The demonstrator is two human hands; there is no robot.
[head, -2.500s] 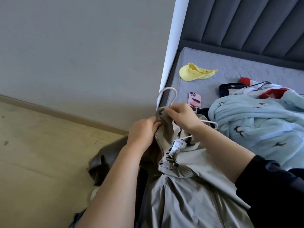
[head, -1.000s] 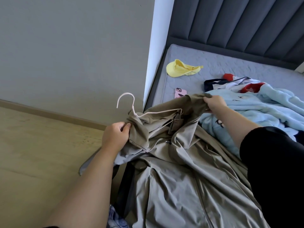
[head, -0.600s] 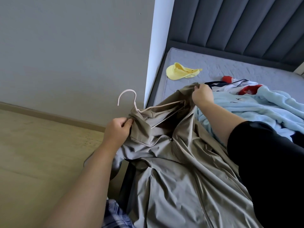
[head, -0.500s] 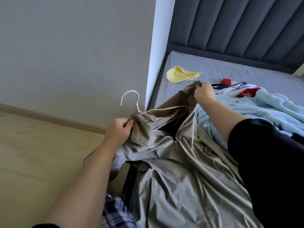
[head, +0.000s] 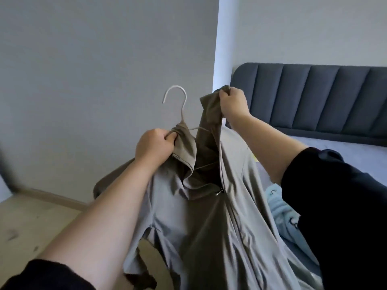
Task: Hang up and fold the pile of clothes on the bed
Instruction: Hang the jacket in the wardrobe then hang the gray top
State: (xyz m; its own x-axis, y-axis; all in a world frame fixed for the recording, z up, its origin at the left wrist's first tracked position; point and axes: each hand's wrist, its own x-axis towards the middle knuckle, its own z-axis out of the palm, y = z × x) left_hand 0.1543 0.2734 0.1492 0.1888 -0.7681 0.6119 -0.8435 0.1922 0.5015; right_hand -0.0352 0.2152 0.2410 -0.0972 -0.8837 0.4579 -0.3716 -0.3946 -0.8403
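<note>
**Jacket up off the bed, both hands raised**

Head view: since approx half a sec ago both hands have gone up, and the jacket (head: 209,227) has come with them. It lay draped over the bed edge; now it hangs in the air in front of the wall (head: 83,80).

The left hand (head: 154,146) has its fingers curled tight round a bunch of jacket cloth just below the hanger (head: 175,86) neck. The hook stands upright above that hand, open end to the left. One hanger arm runs right and disappears inside the jacket.

The right hand (head: 233,103) is higher than the left. Its fingers and thumb are closed on the top edge of the jacket's other side, pulling it up.

The jacket front gapes open at the top, w/ the zip pull (head: 219,192) lower down. The rest drops between the forearms and out of the bottom of the pic.

The bed (head: 335,143) is to the right, under the dark headboard (head: 314,97). A pale blue cloth (head: 278,208) lies on it, partly hidden by the jacket and the black sleeve (head: 335,195).
</note>
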